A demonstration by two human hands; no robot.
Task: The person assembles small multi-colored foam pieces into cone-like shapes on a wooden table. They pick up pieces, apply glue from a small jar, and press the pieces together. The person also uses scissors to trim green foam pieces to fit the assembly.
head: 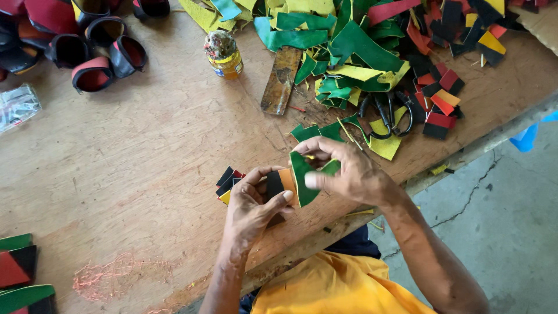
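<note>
Slippage risk: left hand (251, 204) pinches black-orange leather piece (280, 182), right hand (343, 171) pinches green leather piece (302, 177) against it, above table (145, 163) edge. Loose grip could misalign pieces or drop 1 off edge to floor (500, 221).

My left hand (251, 204) covers the lower part of the black and orange piece (278, 184), and my right hand (343, 171) hides the middle of the green piece (302, 177). The small stack (228, 181) behind my left thumb shows only its corners. The scissors (386, 116) lie half buried under green and yellow offcuts (349, 58). The picture's edge cuts off the black and red straps (93, 74) at top left and the flat panels (17, 273) at bottom left. The plastic bag (17, 106) is too blurred to tell what it holds.
</note>
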